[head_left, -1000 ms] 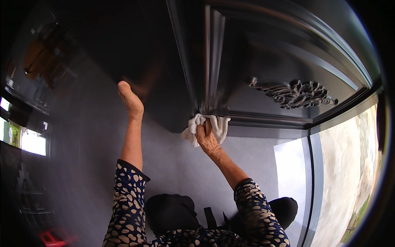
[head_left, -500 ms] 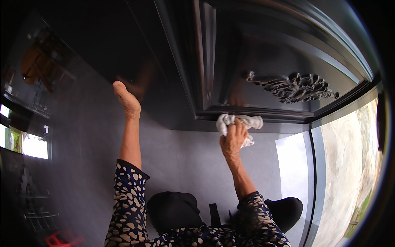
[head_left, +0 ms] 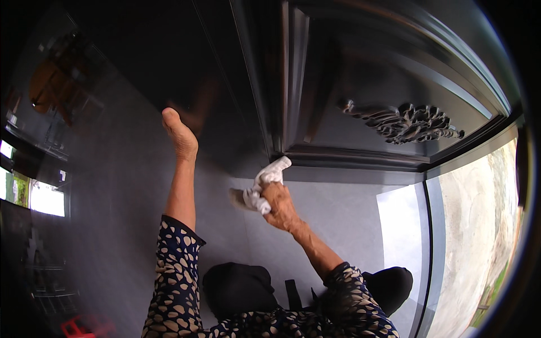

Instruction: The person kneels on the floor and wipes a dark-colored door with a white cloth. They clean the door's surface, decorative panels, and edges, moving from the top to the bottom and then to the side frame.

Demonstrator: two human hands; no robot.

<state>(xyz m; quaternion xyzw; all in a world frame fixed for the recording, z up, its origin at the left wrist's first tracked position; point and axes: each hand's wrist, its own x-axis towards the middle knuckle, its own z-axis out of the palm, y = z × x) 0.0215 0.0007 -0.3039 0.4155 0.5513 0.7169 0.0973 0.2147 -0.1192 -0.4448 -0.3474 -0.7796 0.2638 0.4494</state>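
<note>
Right hand (head_left: 280, 205) in fist around cloth (head_left: 262, 188)

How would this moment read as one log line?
Left hand: near glossy black surface, contact unclear | Right hand: gripping white cloth near black panelled door | Rest: carved ornament, grey floor

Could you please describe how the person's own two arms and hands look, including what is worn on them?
The left sleeve and right sleeve are dark navy with scattered beige, pebble-shaped spots, and both stop well short of the hands. Neither the left hand nor the right hand wears a glove.
</note>
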